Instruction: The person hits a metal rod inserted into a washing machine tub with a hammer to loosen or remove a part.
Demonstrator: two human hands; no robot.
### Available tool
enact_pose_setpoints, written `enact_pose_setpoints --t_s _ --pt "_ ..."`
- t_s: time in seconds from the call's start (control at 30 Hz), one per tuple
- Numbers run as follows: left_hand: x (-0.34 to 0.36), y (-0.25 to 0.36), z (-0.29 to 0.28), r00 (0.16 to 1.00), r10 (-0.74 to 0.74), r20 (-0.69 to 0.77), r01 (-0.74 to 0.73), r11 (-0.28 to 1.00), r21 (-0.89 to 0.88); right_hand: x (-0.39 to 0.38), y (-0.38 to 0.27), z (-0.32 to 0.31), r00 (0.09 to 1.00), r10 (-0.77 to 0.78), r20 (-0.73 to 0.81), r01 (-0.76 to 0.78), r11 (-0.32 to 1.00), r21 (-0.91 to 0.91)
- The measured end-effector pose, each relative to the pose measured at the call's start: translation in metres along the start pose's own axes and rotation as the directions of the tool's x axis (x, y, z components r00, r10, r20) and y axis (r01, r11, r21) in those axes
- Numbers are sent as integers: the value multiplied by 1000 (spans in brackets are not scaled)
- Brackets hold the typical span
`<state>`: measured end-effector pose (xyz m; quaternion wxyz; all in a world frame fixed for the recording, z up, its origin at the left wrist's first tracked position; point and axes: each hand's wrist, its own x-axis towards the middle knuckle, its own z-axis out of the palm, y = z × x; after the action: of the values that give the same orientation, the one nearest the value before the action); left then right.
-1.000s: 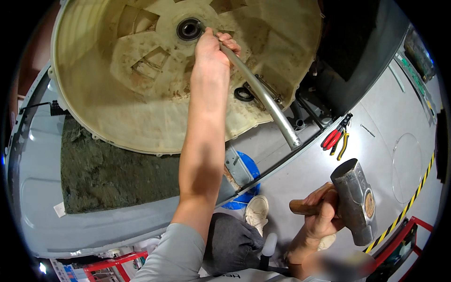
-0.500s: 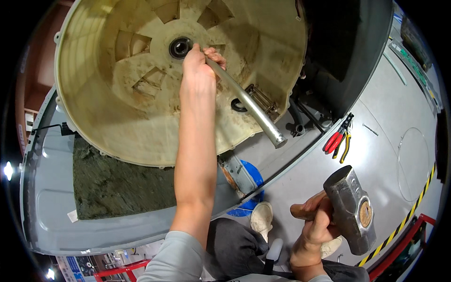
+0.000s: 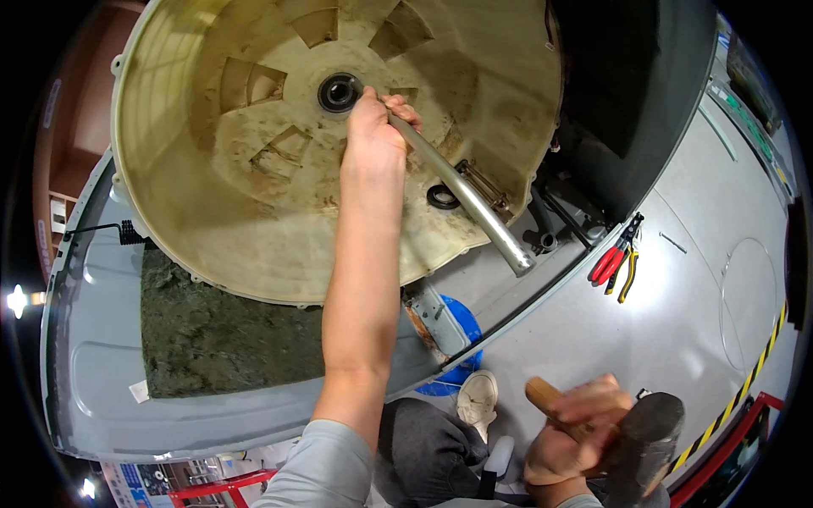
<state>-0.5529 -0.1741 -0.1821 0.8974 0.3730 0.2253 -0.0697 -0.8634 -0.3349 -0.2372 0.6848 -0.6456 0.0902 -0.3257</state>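
Note:
My left hand (image 3: 378, 127) is wrapped round a long silver metal rod (image 3: 474, 203). The rod's inner end is at the black hub (image 3: 340, 92) in the centre of a yellowed, stained washing machine tub (image 3: 279, 245); my fingers hide whether it touches. Its free end slants down to the right past the tub's rim. Low on the right, my right hand (image 3: 576, 432) grips the short wooden handle of a sledgehammer (image 3: 650, 444), slightly blurred, its heavy dark head beyond my fist and well apart from the rod. A black ring seal (image 3: 442, 197) lies inside the tub.
Red-handled pliers (image 3: 605, 266) and yellow-and-black pliers (image 3: 627, 275) lie on the grey floor beside a bolt (image 3: 673, 243) and a thin wire loop (image 3: 722, 300). The tub rests in a grey cabinet (image 3: 93, 372) with a dark pad (image 3: 229, 330). A blue basin (image 3: 464, 317) sits below its edge.
My right hand has turned and the hammer's head has swung lower, toward the bottom right. My left hand keeps its hold on the rod; the whole view has shifted slightly.

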Motion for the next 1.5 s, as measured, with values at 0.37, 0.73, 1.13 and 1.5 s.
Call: enact_pose_setpoints --t_s 0.37,0.73,1.13,1.5 --pt "-3 -9 12 997 59 -47 -60 997 -39 5 -15 -1 993 -95 -65 100 992 74" --pt "3 -6 8 999 36 -16 -37 999 -28 3 0 7 993 -109 37 114 979 -167" --pt "3 -8 0 997 51 -60 -51 999 -7 0 -23 12 977 -67 -203 87 992 90" --pt "-5 -14 11 992 111 -63 -110 994 21 6 -2 23 959 271 -81 -243 936 256"
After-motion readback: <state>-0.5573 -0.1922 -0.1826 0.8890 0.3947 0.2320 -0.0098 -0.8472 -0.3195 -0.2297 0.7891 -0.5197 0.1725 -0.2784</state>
